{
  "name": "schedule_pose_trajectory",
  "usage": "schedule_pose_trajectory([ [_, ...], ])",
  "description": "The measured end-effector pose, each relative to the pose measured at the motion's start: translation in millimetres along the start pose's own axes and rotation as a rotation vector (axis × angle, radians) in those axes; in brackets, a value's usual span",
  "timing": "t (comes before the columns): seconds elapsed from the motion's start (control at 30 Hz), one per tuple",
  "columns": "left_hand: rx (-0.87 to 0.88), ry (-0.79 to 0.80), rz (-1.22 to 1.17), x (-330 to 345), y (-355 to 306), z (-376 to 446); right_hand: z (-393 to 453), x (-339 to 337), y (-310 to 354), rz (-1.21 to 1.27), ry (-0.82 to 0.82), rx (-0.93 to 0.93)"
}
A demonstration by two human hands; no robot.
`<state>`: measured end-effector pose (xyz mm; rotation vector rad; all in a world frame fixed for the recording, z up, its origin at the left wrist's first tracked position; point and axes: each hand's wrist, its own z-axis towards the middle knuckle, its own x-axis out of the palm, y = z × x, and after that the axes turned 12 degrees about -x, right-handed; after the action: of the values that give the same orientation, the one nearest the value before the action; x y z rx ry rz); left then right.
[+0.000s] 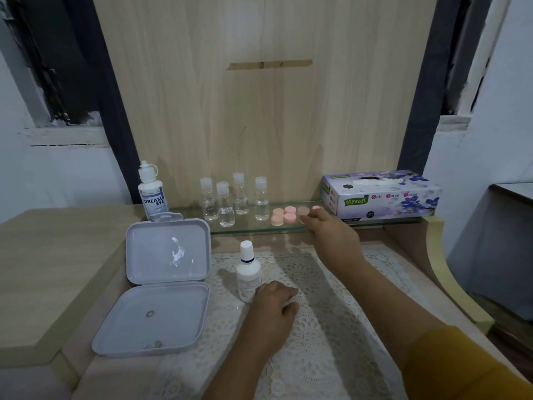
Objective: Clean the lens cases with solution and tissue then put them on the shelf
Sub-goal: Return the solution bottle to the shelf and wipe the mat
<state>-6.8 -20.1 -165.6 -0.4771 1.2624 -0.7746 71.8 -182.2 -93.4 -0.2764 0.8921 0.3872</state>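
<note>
Four clear vials point(234, 199) stand beside pink caps point(285, 215).

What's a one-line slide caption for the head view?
Right hand reaches pink lens-case caps on the glass shelf; left hand rests beside the solution bottle.

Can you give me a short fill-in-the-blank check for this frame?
1. The right hand reaches the pink lens cases on the ____ shelf.
2. ____ clear bottles stand on the shelf.
3. The grey box lies ____.
4. The tissue box sits at the shelf's ____ end.

Missing: glass; four; open; right
</note>
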Motion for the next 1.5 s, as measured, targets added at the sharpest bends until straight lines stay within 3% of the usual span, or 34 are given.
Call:
schedule_pose_trajectory([
  [0.2, 0.008, -0.004, 0.005, 0, 0, 0, 1, -2, 10, 0.028, -0.076, -0.017],
  [0.5, 0.020, -0.009, 0.021, 0, 0, 0, 9, 7, 24, 0.001, 0.122, -0.079],
  [1.13, 0.042, -0.017, 0.017, 0, 0, 0, 9, 1, 24, 0.100, 0.050, -0.052],
  [1.3, 0.027, -0.005, 0.027, -1, -1, 0, 19, -4, 39, 0.094, 0.112, -0.060],
  [1.5, -0.003, 0.031, 0.036, -4, -4, -1, 45, -1, 49, 0.073, 0.084, 0.086],
])
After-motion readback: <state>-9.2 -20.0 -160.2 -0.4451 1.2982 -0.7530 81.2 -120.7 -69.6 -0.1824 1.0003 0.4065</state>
